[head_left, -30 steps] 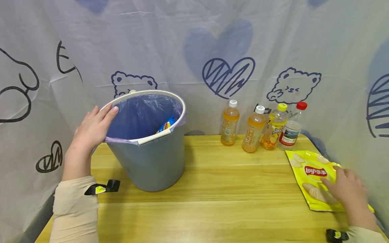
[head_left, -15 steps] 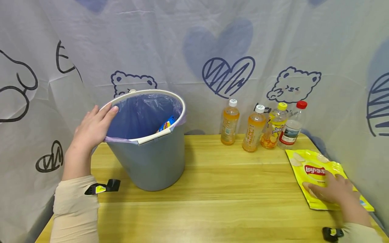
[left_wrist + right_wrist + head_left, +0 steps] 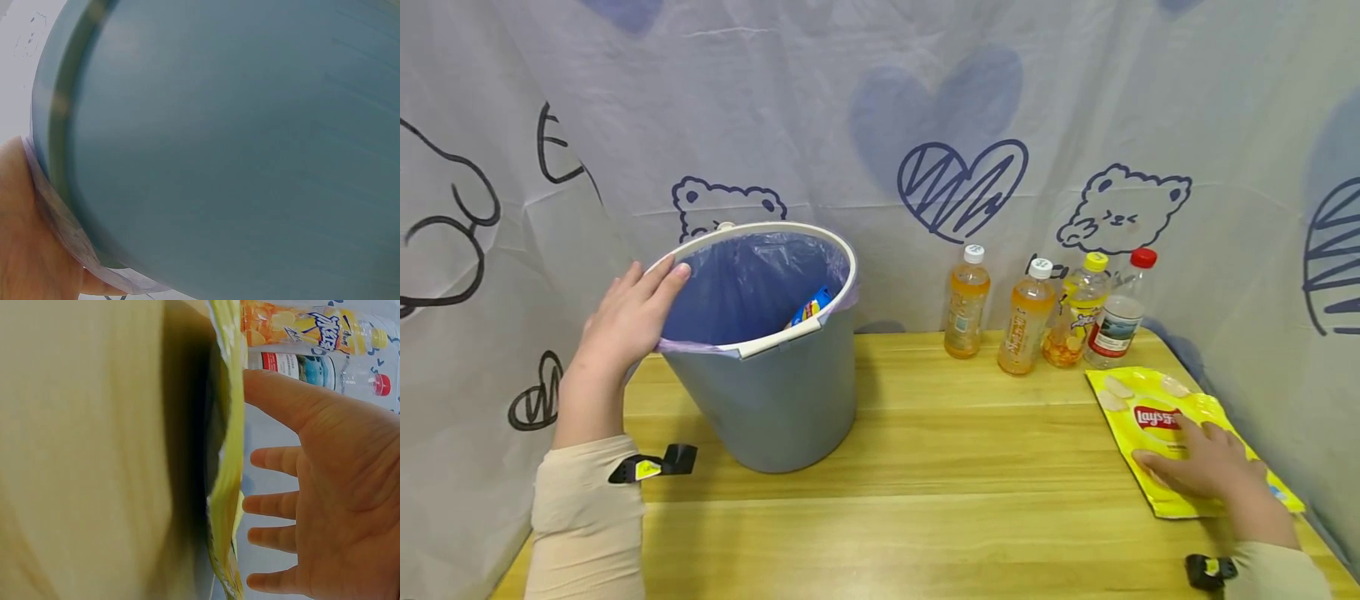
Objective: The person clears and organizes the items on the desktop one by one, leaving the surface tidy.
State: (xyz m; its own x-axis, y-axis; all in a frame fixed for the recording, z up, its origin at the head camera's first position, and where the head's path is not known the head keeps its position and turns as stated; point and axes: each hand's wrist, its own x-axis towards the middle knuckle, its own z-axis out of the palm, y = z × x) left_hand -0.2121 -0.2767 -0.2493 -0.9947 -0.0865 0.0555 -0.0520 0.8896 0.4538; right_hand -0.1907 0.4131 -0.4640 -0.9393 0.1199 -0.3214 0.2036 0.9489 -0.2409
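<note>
A yellow Lay's chip bag (image 3: pixel 1120 404) lies flat at the table's right side. My right hand (image 3: pixel 1213 467) rests on top of it, fingers spread. In the right wrist view the fingers (image 3: pixel 275 503) look straight, with their tips at the bag's face (image 3: pixel 228 456). On the left stands a grey-blue bucket (image 3: pixel 790 400) with a white rim and a purple liner. My left hand (image 3: pixel 632 321) rests on the bucket's left rim with fairly straight fingers. The left wrist view shows its palm (image 3: pixel 31 244) against the liner's folded edge.
Inside the bucket is a blue packet (image 3: pixel 811 307). Toward the back right stand several bottles, among them an orange drink bottle (image 3: pixel 966 312), one with a yellow cap (image 3: pixel 1096 262) and one with a red cap (image 3: pixel 1143 257). A printed curtain (image 3: pixel 880 125) hangs behind the wooden table (image 3: pixel 962 467).
My right hand has come down onto the chip bag and moved left. The bag has slid slightly left with it. My left hand stays on the bucket's rim.
</note>
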